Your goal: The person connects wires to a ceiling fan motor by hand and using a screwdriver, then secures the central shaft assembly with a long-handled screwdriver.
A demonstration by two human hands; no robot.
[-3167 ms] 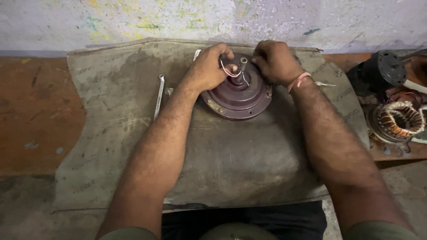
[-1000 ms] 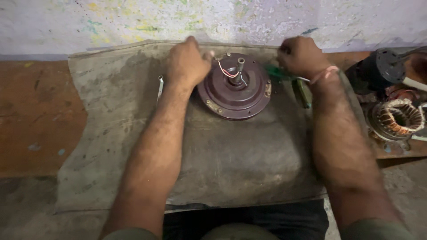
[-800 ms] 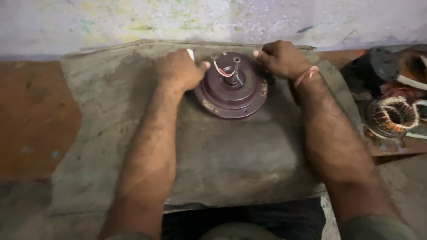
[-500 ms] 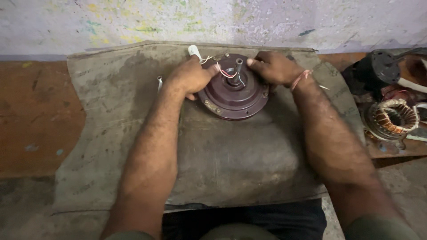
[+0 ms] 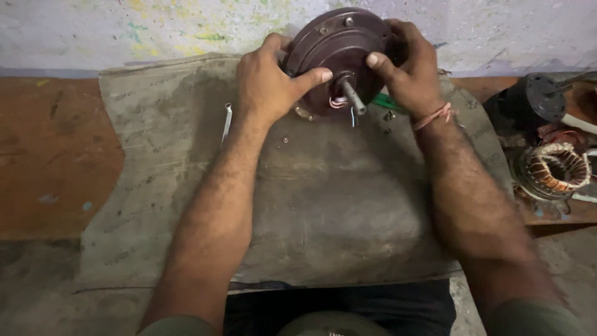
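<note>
- Grey cloth mat (image 5: 323, 211) spreads below our grip, over the bench.
- Dark round fan motor housing (image 5: 339, 53) tipped on edge between both palms, its shaft (image 5: 352, 96) pointing towards us and slightly down.
- Left hand (image 5: 267, 84) clasps the left rim, thumb across the face; right hand (image 5: 407, 62) clasps the right rim. Both equally near.
- Copper-wound stator (image 5: 553, 171) well right of the grip.
- Thin metal tool (image 5: 227, 121) just left; green-handled tool (image 5: 385, 102) beneath the right hand.

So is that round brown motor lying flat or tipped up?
Tipped up: the motor stands on edge, its shaft pointing toward the camera, held by the left hand and right hand.
</note>
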